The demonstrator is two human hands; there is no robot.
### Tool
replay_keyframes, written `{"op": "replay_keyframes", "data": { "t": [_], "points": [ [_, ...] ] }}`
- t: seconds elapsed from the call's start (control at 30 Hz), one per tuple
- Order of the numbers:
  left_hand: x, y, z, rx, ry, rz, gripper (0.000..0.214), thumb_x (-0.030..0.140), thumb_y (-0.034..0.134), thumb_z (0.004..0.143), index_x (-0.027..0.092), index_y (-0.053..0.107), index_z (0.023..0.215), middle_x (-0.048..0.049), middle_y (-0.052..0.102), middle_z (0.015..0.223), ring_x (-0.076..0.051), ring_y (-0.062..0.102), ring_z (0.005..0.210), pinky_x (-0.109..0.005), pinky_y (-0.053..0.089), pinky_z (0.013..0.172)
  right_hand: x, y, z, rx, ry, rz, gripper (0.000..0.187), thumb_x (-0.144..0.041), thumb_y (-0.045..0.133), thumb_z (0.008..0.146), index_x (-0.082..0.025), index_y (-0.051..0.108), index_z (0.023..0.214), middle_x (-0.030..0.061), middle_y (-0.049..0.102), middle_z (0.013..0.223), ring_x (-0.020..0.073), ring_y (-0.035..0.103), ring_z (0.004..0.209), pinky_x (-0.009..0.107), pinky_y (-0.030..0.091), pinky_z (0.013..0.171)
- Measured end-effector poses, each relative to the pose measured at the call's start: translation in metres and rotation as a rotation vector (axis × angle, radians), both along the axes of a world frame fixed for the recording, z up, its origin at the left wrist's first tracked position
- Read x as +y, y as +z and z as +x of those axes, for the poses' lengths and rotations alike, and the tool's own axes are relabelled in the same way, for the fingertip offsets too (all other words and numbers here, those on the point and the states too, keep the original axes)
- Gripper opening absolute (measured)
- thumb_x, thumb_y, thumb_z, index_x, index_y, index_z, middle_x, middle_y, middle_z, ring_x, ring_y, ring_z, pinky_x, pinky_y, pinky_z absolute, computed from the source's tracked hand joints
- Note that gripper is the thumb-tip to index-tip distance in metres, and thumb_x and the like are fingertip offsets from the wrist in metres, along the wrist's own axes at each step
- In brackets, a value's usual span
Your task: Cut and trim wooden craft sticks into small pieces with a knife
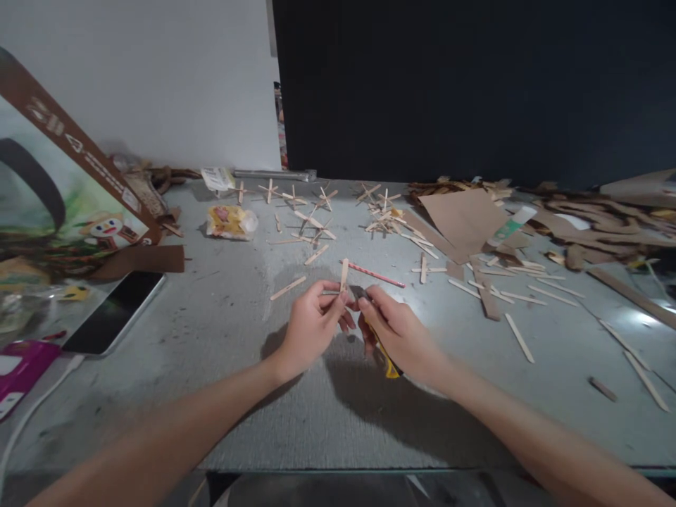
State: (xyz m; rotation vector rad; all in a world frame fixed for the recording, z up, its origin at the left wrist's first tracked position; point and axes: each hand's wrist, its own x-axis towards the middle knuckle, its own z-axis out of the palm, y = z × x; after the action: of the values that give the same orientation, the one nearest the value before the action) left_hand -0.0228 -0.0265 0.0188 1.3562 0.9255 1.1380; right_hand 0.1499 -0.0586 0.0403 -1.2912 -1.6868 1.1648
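My left hand (313,324) is closed in a pinch on a wooden craft stick (343,274) that stands upright between its fingertips. My right hand (396,332) is closed round a yellow and black utility knife (389,367), its tip held against the lower part of the stick. Both hands meet above the grey table (222,324) near its middle. A pink pencil (376,274) lies just behind the hands.
Loose sticks and stick crosses (311,225) are scattered at the back and right. Brown cardboard pieces (465,218) and a glue stick (511,225) lie at the right. A phone (113,312), a printed box (63,197) and a plastic wrapper (231,221) sit at the left.
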Motion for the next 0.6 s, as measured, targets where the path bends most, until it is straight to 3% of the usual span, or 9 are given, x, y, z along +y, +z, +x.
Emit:
{"op": "replay_keyframes", "data": {
  "t": [0.1, 0.6],
  "points": [
    [-0.001, -0.0013, 0.0002, 0.038, -0.011, 0.02, 0.045, 0.062, 0.069, 0.093, 0.02, 0.055, 0.098, 0.0002, 0.073, 0.062, -0.015, 0.067, 0.05, -0.026, 0.053, 0.054, -0.0019, 0.0007, -0.0015, -0.067, -0.009, 0.033, 0.03, -0.048, 0.04, 0.107, -0.027, 0.044, 0.085, -0.0063, 0.057, 0.057, 0.0132, 0.059, 0.045, 0.024, 0.046, 0.047],
    [-0.0036, -0.0078, 0.0002, 0.098, -0.055, 0.086, 0.039, 0.057, 0.063, 0.099, 0.02, 0.056, 0.106, 0.0002, 0.073, 0.064, -0.016, 0.069, 0.054, -0.027, 0.054, 0.056, -0.0006, 0.0019, -0.002, -0.01, -0.006, -0.072, 0.03, -0.049, 0.046, 0.103, -0.026, 0.045, 0.083, -0.0086, 0.053, 0.056, 0.011, 0.056, 0.035, 0.021, 0.044, 0.033]
  ]
}}
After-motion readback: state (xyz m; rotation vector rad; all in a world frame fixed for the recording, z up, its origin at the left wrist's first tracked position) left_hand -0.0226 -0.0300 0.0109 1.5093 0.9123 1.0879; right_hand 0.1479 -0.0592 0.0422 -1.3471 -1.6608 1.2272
